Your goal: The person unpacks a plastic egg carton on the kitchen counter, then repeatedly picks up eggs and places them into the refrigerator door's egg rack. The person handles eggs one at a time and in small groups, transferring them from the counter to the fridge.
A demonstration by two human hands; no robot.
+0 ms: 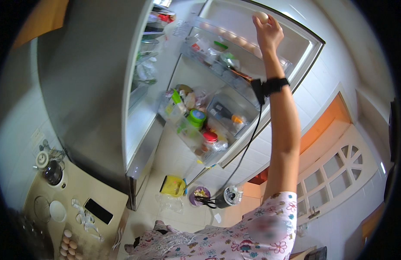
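My right hand is raised at the top of the view, its fingers closed around a pale egg. It is above the top shelf of the open refrigerator door, where a row of eggs sits in a clear rack. A black strap with a cable circles my right wrist. My left hand is out of view. On the counter at the lower left, several more eggs lie grouped together, near a black phone and a white round dish.
Door bins hold jars and bags. Beneath the door are a yellow dustpan, a purple basin and a lined trash bin. A glass kettle stands on the counter. The cable hangs from my wrist towards the floor.
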